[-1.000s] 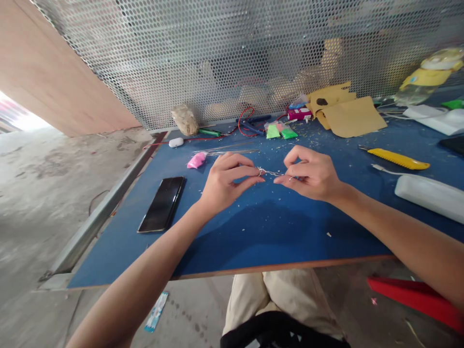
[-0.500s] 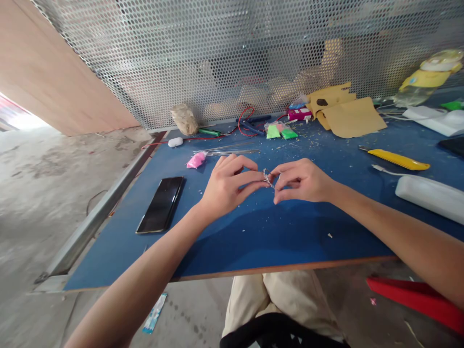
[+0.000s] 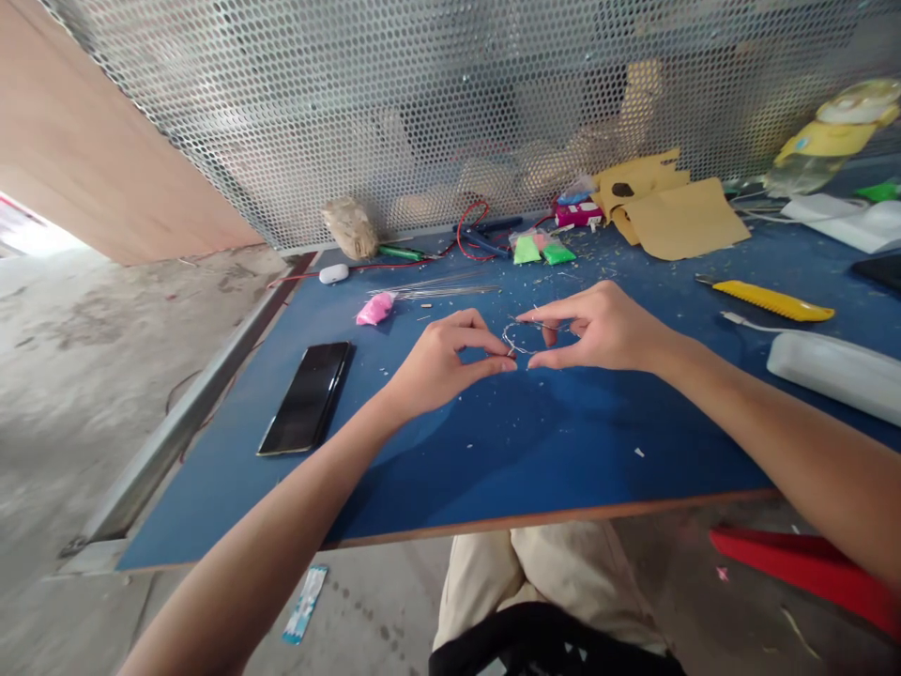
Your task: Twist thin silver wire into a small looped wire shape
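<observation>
Both my hands hover just above the blue table (image 3: pixel 493 451), meeting near its middle. My left hand (image 3: pixel 440 361) pinches one end of a thin silver wire (image 3: pixel 517 336) between thumb and fingers. My right hand (image 3: pixel 598 327) pinches the other end, forefinger stretched toward the left hand. Between the two hands the wire bends into a small loop. A bundle of straight thin wires (image 3: pixel 440 291) lies on the table behind my left hand.
A black phone (image 3: pixel 305 397) lies left of my hands. A pink packet (image 3: pixel 375 308), green packets (image 3: pixel 542 252), a red cable (image 3: pixel 465 235), brown card pieces (image 3: pixel 668 211), a yellow utility knife (image 3: pixel 771 300) and a white bar (image 3: pixel 834 366) lie around. Perforated metal mesh (image 3: pixel 422 103) backs the table.
A second ago the wire was stretched nearly straight between my hands. My hands came together, and the wire is now curved into a loop; my right hand has turned, its forefinger extended.
</observation>
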Tool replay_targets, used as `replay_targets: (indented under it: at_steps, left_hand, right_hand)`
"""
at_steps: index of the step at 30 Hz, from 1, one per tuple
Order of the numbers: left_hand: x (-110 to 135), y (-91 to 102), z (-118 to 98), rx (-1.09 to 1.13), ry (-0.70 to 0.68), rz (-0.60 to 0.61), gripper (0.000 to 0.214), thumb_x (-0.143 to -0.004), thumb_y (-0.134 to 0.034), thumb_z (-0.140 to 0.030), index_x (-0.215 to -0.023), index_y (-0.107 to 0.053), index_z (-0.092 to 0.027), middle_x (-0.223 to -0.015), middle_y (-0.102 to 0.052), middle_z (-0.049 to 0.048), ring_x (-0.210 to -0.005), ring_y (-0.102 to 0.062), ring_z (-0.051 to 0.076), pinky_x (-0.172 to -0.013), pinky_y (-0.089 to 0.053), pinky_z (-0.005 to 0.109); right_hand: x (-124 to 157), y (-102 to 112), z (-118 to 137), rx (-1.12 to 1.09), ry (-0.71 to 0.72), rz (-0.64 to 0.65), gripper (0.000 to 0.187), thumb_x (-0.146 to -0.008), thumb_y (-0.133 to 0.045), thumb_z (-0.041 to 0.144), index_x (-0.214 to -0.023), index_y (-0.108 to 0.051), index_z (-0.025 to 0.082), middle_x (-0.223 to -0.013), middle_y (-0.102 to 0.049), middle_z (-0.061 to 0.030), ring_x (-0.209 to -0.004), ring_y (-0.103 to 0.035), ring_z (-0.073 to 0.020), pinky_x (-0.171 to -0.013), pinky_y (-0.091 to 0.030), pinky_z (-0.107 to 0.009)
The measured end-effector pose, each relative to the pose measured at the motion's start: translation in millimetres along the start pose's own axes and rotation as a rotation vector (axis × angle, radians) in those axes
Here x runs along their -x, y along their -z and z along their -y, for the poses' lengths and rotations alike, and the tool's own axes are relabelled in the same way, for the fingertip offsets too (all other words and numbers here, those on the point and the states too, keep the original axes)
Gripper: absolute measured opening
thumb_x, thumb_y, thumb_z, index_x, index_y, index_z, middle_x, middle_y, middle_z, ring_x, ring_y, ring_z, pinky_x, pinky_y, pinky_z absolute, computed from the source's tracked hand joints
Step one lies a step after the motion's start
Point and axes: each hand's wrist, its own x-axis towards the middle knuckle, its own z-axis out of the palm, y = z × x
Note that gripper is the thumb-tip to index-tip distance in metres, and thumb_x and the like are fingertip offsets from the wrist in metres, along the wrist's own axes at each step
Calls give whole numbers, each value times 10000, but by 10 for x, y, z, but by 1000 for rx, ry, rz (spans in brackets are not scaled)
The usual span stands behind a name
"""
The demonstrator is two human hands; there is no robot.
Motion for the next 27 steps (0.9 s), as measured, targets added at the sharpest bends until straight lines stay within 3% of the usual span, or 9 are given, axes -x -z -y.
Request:
replay_targets:
  at_steps: [3,7,12,14,17,20,27]
  left_hand:
    - [4,-5,19,-14,-23,-32,84,-849,-787,-300,-918,-795,-253,-857,-618,3,-777,-606,105,-767,-486,252]
    - [8,-50,37,-65,0,-22,101,-854,-779,-337,-900,-792,-248,-865,-641,9,-763,-617,110,-772,-500,261]
    - [3,39,128,-305,-16,165,261,-819,-775,-482,-963,-785,-265,-1095,-717,36,-1009,-659,207,-929,-499,365]
    - [-6,119,196,-352,-4,163,206,-877,-699,-421,-954,-783,-250,-1080,-733,36,-982,-669,202,-925,-503,369]
    - [-25,178,271,-279,45,59,215,-900,-585,-254,-1005,-764,-200,-1012,-754,39,-855,-675,159,-826,-529,311]
    - [-37,116,260,-156,129,-9,294,-955,-549,-312,-1157,-725,-191,-1043,-765,47,-870,-692,151,-788,-539,284]
    - [-23,-74,159,244,250,129,363,-982,-562,-447,-1178,-710,-179,-1076,-761,70,-858,-680,144,-788,-546,274]
  right_hand:
    - [-6,-5,-5,-42,-32,13,631,-745,-797,594,-1251,-733,222,-728,-679,7,-493,-359,-80,-493,-345,-277]
    - [-21,-14,-26,40,47,-25,646,-766,-792,573,-1282,-714,193,-808,-693,-28,-602,-497,-119,-592,-411,-288]
    - [-48,17,-174,115,132,132,667,-807,-750,586,-1357,-659,222,-854,-711,-35,-717,-576,-157,-688,-446,-299]
    - [-59,41,-242,125,133,184,683,-809,-742,594,-1377,-643,227,-852,-715,-33,-697,-560,-154,-667,-434,-297]
    - [-70,69,-297,135,149,230,706,-821,-729,597,-1407,-614,222,-859,-711,-35,-700,-551,-152,-664,-426,-296]
    - [-71,72,-286,127,167,257,717,-832,-716,602,-1429,-591,224,-868,-697,-33,-715,-561,-152,-673,-430,-290]
    - [-46,50,-222,92,136,256,788,-817,-733,583,-1481,-528,210,-925,-714,-41,-701,-549,-149,-661,-420,-293]
